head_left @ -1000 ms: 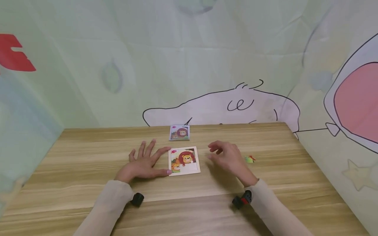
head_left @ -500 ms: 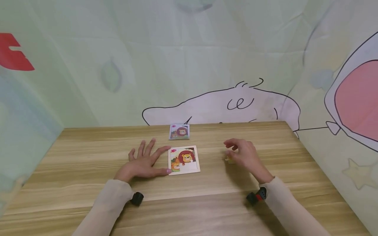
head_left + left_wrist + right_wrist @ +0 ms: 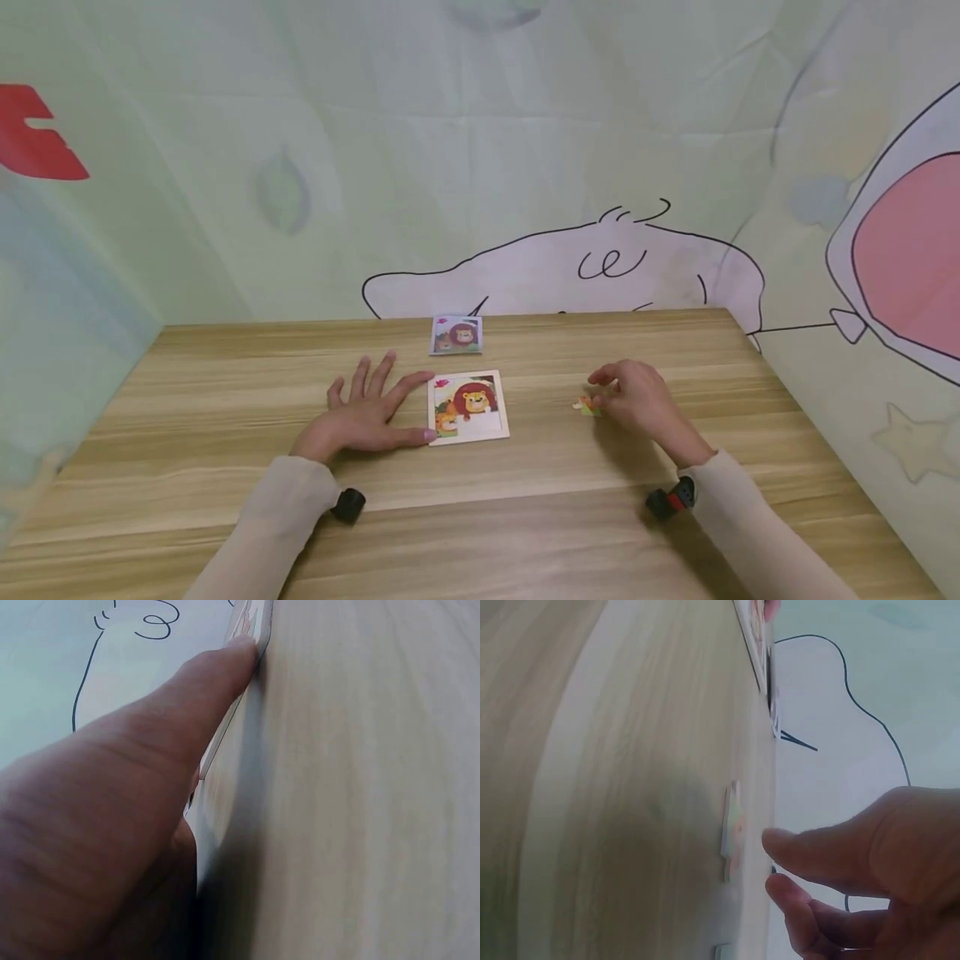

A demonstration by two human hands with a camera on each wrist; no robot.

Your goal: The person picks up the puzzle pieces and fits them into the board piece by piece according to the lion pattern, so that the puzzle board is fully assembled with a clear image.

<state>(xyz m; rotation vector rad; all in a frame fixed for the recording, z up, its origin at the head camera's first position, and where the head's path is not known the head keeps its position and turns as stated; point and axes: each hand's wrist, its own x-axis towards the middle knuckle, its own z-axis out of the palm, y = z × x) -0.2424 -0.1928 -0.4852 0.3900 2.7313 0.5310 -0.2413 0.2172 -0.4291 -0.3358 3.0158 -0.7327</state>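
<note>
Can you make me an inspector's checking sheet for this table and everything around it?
Surface: wood-grain table.
Job's things: lion puzzle, blank at its lower right; card with a lion picture behind it; loose piece on the table near the right hand; perhaps a second piece, only its edge showing in the right wrist view.
Clutter: nothing seen.
Hands: left hand touches the puzzle's left edge; right hand isn't gripping the piece.
Cables: nothing seen.
Surroundings: backdrop with cartoon drawings.

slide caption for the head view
Left hand touches a square pale-framed lion puzzle; right hand hovers by a small multicoloured piece.
</note>
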